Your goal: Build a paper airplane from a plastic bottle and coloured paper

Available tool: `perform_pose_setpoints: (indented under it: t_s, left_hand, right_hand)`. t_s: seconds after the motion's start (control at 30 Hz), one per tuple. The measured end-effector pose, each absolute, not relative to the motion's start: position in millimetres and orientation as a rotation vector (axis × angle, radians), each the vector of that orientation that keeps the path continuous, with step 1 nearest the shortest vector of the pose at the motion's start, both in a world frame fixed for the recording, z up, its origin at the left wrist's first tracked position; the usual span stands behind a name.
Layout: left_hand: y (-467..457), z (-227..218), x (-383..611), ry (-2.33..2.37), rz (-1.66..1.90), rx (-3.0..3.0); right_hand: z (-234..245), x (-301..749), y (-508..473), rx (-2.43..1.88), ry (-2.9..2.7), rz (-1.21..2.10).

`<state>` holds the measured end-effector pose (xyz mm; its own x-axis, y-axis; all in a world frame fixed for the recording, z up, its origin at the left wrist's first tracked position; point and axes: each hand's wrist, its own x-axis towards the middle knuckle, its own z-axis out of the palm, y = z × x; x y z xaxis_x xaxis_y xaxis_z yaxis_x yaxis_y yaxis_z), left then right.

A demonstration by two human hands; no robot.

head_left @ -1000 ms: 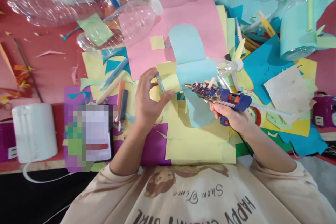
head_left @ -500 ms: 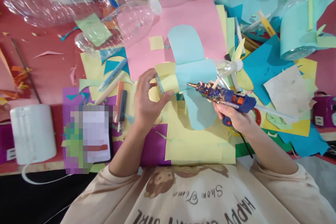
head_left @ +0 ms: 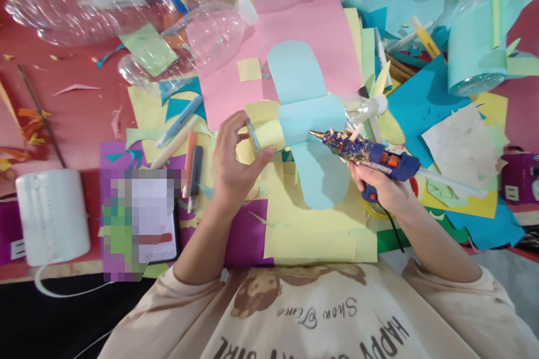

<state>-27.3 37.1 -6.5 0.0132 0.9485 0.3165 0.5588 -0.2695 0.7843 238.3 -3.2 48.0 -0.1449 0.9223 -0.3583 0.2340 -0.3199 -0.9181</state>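
A small clear bottle dressed as a paper plane [head_left: 309,118] lies on its side at the table's centre, with light blue wings, a yellow band round its base and a yellow propeller at its cap. My left hand [head_left: 233,165] is closed round the yellow base end. My right hand [head_left: 381,185] grips a blue hot glue gun [head_left: 370,154] crusted with paper scraps. Its nozzle points left and hovers just over the blue wrap by the lower wing.
Coloured paper sheets and scraps [head_left: 320,230] cover the table. Several empty clear bottles [head_left: 84,5] lie along the far edge, and a bottle wrapped in blue [head_left: 474,50] at far right. Markers [head_left: 191,171], a white tape roll [head_left: 53,216] and a phone [head_left: 145,219] sit to the left.
My right hand has drawn the glue gun to the right, so its nozzle now sits further right along the blue wrap. My left hand stays on the bottle's base.
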Motion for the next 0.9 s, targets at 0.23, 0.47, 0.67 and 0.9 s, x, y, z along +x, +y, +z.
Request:
perform_pose_setpoints:
  t_s: [0.23, 0.47, 0.67, 0.9]
  left_hand:
    - [37.7, -5.9, -27.8, 1.551, 1.172, 1.867]
    - [38.1, -6.6, -29.5, 1.527, 1.191, 1.886]
    - [38.3, -7.7, -29.6, 1.543, 1.183, 1.875]
    - [38.2, -7.6, -30.0, 1.553, 1.184, 1.885]
  right_hand:
    - [45.1, 244.4, -3.4, -1.542, -1.278, 1.456]
    - [38.8, 254.2, -4.0, -1.535, -1.2, 1.456]
    - [33.6, 261.3, -5.2, -1.514, -1.181, 1.448]
    - [38.1, 264.1, -2.1, -1.47, -1.226, 1.438]
